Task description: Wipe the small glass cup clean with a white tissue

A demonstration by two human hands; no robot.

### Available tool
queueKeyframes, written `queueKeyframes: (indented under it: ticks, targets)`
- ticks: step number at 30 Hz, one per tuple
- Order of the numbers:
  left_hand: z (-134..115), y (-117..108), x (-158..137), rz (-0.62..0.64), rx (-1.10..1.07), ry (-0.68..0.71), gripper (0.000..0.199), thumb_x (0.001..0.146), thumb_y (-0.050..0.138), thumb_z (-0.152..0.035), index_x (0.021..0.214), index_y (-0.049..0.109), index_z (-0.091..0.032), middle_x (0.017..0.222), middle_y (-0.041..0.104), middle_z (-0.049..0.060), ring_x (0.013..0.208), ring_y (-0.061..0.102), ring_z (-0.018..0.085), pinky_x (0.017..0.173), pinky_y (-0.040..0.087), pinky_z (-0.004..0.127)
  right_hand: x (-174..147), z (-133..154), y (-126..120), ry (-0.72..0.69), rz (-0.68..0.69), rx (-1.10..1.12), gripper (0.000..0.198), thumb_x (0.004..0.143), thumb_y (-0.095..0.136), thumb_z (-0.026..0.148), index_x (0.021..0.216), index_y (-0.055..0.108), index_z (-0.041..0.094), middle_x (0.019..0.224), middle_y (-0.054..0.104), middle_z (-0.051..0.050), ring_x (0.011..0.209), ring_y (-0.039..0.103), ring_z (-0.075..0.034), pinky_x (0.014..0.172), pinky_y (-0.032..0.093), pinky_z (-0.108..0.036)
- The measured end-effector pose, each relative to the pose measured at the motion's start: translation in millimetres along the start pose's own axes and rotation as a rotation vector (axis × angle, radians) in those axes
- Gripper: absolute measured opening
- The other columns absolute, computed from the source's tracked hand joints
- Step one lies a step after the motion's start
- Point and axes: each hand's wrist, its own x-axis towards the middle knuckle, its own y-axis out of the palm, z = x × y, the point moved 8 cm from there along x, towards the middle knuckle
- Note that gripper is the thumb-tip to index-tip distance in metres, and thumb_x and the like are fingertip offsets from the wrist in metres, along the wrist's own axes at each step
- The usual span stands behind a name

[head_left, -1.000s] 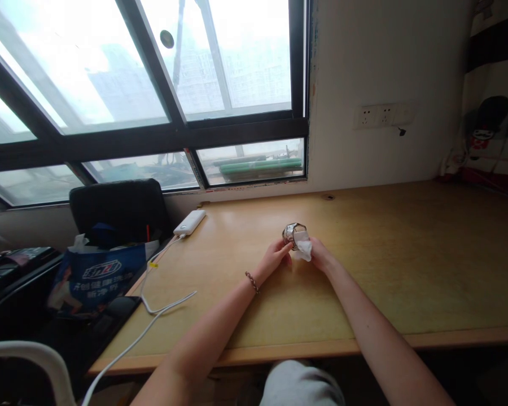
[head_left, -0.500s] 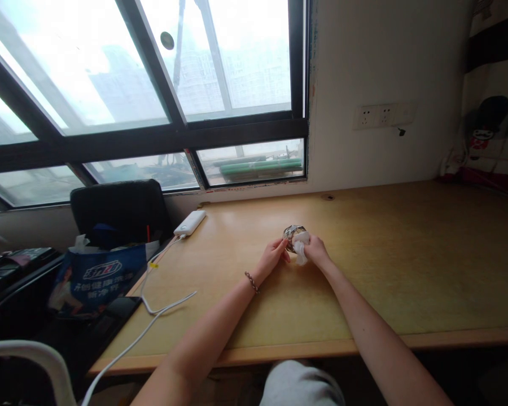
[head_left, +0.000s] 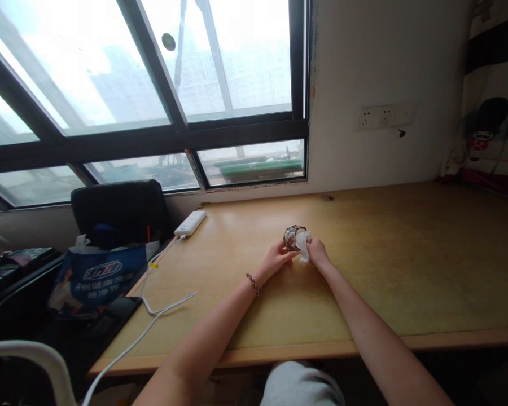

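A small, shiny, clear glass cup [head_left: 293, 237] with dark reflections is tilted above the desk, its mouth toward the right. Around its near left side wrap the fingers of my left hand [head_left: 278, 256], the thumb lying along its lower edge. My right hand [head_left: 318, 252] is closed on a crumpled white tissue [head_left: 303, 246], which presses at the cup's opening and hangs down a little. The tips of the right fingers are partly hidden by the tissue.
The wooden desk [head_left: 389, 270] spans the view below a window. At its left lie a white power bank [head_left: 190, 223] and a white cable [head_left: 169, 307]. A black chair [head_left: 121, 211] and a blue bag [head_left: 101, 276] stand beyond the left edge. Sockets [head_left: 376, 117] are on the wall.
The cup has turned in my left hand, and the left thumb now reaches further right along it. The tissue has shifted slightly right at the cup's opening.
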Motion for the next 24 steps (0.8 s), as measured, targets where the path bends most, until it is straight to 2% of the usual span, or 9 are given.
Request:
queueKeyframes:
  ticks: [2, 6, 10, 12, 15, 18, 21, 24]
  targets:
    - [0.2, -0.9, 0.2, 0.008, -0.02, -0.008, 0.04, 0.068, 0.06, -0.039, 0.096, 0.054, -0.011, 0.09, 0.06, 0.008, 0.05, 0.054, 0.008, 0.047, 0.043, 0.02, -0.5, 0.7, 1.1, 0.007, 0.031, 0.007, 0.034, 0.07, 0.049, 0.039, 0.064, 0.066, 0.01, 0.058, 0.063, -0.009, 0.056, 0.057, -0.016, 0.043, 0.031, -0.019]
    - [6.2, -4.6, 0.7, 0.005, -0.087, -0.057, 0.039, 0.071, 0.056, -0.043, 0.093, 0.056, -0.01, 0.076, 0.06, 0.005, 0.045, 0.054, 0.009, 0.045, 0.041, 0.02, -4.4, 8.7, -10.6, -0.074, -0.075, -0.077, 0.041, 0.076, 0.042, 0.042, 0.065, 0.066, 0.01, 0.062, 0.065, -0.012, 0.057, 0.057, -0.016, 0.045, 0.031, -0.02]
    - [18.3, -16.6, 0.2, -0.104, -0.159, -0.13, 0.05, 0.074, 0.047, -0.052, 0.092, 0.059, -0.007, 0.054, 0.056, 0.002, 0.041, 0.049, 0.008, 0.044, 0.038, 0.019, -10.0, 18.8, -16.8, -0.183, -0.15, -0.225, 0.047, 0.082, 0.032, 0.039, 0.064, 0.067, 0.012, 0.065, 0.065, -0.015, 0.06, 0.059, -0.019, 0.05, 0.033, -0.022]
    - [23.5, -24.5, -0.1, -0.184, -0.207, -0.151, 0.056, 0.075, 0.042, -0.056, 0.092, 0.06, -0.006, 0.054, 0.057, 0.004, 0.041, 0.047, 0.007, 0.043, 0.036, 0.019, -10.4, 21.4, -14.5, -0.206, -0.133, -0.195, 0.049, 0.081, 0.033, 0.043, 0.061, 0.066, 0.013, 0.064, 0.065, -0.015, 0.061, 0.06, -0.019, 0.051, 0.033, -0.022]
    - [28.5, -33.3, -0.7, -0.276, -0.264, -0.168, 0.062, 0.073, 0.041, -0.06, 0.095, 0.061, -0.006, 0.06, 0.06, 0.006, 0.04, 0.046, 0.006, 0.042, 0.034, 0.018, -7.2, 15.5, -7.2, -0.118, -0.065, -0.061, 0.046, 0.075, 0.042, 0.051, 0.063, 0.065, 0.012, 0.062, 0.064, -0.012, 0.06, 0.059, -0.018, 0.049, 0.034, -0.021]
    - [30.6, -34.0, -0.7, -0.278, -0.279, -0.181, 0.061, 0.073, 0.04, -0.06, 0.096, 0.061, -0.008, 0.065, 0.062, 0.007, 0.039, 0.044, 0.005, 0.041, 0.032, 0.018, -5.4, 11.9, 3.6, -0.067, 0.031, 0.024, 0.035, 0.068, 0.053, 0.045, 0.074, 0.066, 0.013, 0.068, 0.066, -0.008, 0.061, 0.059, -0.016, 0.048, 0.035, -0.019]
    - [29.8, -29.6, -0.3, -0.231, -0.228, -0.168, 0.054, 0.074, 0.041, -0.058, 0.083, 0.062, -0.008, 0.059, 0.06, 0.005, 0.036, 0.043, 0.005, 0.038, 0.03, 0.018, -5.8, 12.3, 6.6, -0.091, 0.036, -0.06, 0.025, 0.07, 0.051, 0.033, 0.072, 0.066, 0.013, 0.069, 0.066, -0.008, 0.063, 0.058, -0.016, 0.052, 0.036, -0.019]
    - [25.9, -26.6, -0.2, -0.223, -0.113, -0.137, 0.052, 0.075, 0.041, -0.057, 0.062, 0.057, -0.01, 0.047, 0.055, 0.003, 0.035, 0.043, 0.007, 0.036, 0.028, 0.019, -5.8, 9.3, 5.4, -0.08, -0.003, -0.126, 0.029, 0.074, 0.045, 0.032, 0.07, 0.066, 0.012, 0.069, 0.065, -0.01, 0.065, 0.058, -0.016, 0.055, 0.037, -0.02]
